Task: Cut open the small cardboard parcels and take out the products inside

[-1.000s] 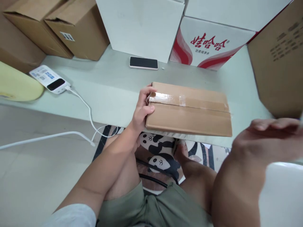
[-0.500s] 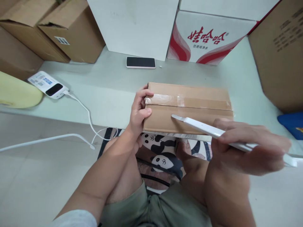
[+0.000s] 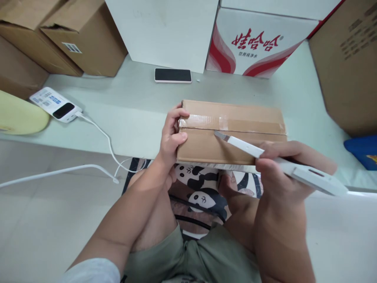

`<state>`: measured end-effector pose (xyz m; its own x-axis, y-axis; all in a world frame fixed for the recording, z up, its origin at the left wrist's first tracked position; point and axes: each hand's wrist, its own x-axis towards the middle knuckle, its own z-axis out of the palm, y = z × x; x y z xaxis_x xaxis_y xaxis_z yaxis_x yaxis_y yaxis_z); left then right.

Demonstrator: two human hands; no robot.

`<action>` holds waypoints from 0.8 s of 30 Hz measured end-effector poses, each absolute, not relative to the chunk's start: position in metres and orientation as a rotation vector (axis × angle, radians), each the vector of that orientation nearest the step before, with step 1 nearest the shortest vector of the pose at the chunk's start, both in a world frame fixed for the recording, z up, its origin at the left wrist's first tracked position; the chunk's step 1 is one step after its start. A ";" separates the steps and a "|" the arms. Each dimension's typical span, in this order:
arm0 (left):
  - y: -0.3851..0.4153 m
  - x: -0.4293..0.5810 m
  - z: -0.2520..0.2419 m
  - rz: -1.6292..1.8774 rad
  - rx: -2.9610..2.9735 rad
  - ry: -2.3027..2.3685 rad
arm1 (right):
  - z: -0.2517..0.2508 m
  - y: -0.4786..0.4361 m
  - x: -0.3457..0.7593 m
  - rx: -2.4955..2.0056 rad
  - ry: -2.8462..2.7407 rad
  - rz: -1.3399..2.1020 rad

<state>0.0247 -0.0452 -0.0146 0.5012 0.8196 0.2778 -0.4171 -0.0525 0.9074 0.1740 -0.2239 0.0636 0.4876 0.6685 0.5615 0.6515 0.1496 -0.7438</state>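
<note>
A cardboard box (image 3: 212,145) with clear tape along its middle seam lies at the front edge of the table. My left hand (image 3: 172,135) grips its left end, thumb on the top and fingers around the far corner. In my right hand (image 3: 285,169) is a white utility knife (image 3: 250,149) with its blade out. The blade tip is over the top of the box, close below the taped seam; whether it touches the cardboard I cannot tell.
Behind the box lies a phone (image 3: 173,75). A white device (image 3: 55,104) with a cable is at the left, beside a yellow object (image 3: 22,114). Cardboard boxes (image 3: 88,43), a white-and-red carton (image 3: 256,47) and a blue item (image 3: 362,151) stand around the table (image 3: 129,106).
The knife blade has moved up toward the taped seam. My right hand has turned, so more of the knife's handle shows. My left hand keeps its hold on the box.
</note>
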 end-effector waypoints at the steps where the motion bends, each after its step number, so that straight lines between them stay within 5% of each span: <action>1: -0.045 0.024 -0.015 1.051 1.256 0.407 | 0.066 -0.224 0.174 -1.519 -1.232 0.002; 24: -0.038 0.022 -0.027 1.084 1.338 0.245 | 0.067 -0.213 0.166 -1.578 -1.026 -0.114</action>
<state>0.0216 -0.0384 -0.0271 0.5228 0.7413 0.4209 -0.4878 -0.1447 0.8609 0.1661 -0.2130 0.0670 0.6073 0.5392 0.5835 0.6539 0.0780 -0.7526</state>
